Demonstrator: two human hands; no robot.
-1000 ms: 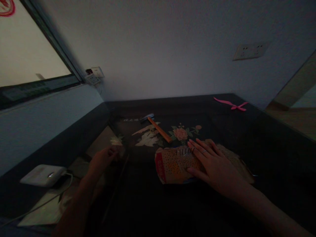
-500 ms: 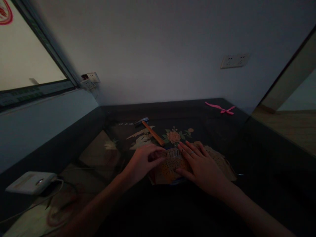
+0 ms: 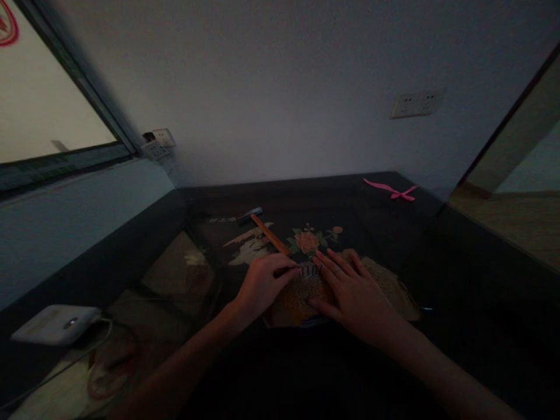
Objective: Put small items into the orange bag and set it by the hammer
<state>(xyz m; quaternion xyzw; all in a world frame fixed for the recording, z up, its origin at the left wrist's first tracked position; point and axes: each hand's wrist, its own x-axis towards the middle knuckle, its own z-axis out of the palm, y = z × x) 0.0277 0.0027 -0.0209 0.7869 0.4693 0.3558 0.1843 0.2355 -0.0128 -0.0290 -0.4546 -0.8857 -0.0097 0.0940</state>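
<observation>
A flat piece (image 3: 301, 300) with dark speckles and orange-brown patches, perhaps packaging card, lies on the dark table beneath both hands. Along its far edge runs a row of short dark, nail-like strips (image 3: 310, 269). My left hand (image 3: 265, 283) reaches that row from the left, thumb and forefinger pinched at its left end; whatever is between them is too small to make out. Flat on the piece's right side rests my right hand (image 3: 350, 289), fingers stretched out, a ring on one. Past my left hand is a hammer (image 3: 270, 234) with a wooden handle, its head pointing away.
A brown speckled flat piece (image 3: 387, 283) extends right of my right hand. A white box-shaped device (image 3: 56, 324) with a cable sits at the left. A pink ribbon (image 3: 394, 191) lies at the far right of the table (image 3: 324, 195). A wall stands behind.
My left hand has moved slightly right along the row of strips, and its thumb and forefinger have come closer together. My right hand stays in place.
</observation>
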